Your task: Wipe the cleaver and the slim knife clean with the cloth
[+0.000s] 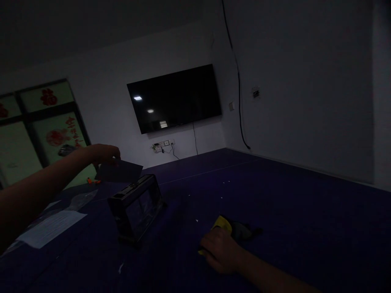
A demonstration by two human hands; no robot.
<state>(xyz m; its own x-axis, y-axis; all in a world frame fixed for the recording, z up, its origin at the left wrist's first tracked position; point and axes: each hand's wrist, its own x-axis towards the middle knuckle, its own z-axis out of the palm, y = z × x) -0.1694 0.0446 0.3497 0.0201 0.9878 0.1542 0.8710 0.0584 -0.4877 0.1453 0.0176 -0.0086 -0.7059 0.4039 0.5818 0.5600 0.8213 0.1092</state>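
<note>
My left hand (pixel 106 154) pinches a grey sheet of paper (pixel 120 171) by its upper left part. The sheet hangs just over a black box-like frame (pixel 131 191) with clear sides, which stands on the purple surface; whether they touch I cannot tell. Low in the middle, my right hand (pixel 220 250) is closed on a yellow and black item (pixel 222 224). Its kind is unclear in the dim light, and my fingers hide part of it. A dark grey part (pixel 242 231) lies just behind that hand.
A printed white sheet (pixel 53 228) and crumpled clear plastic (pixel 82 199) lie at the left. Small white scraps (pixel 197 220) dot the purple surface (pixel 290 215). Small orange objects (pixel 89 180) sit at the far left. A television (pixel 177 99) and a hanging black cable (pixel 239 93) are on the walls.
</note>
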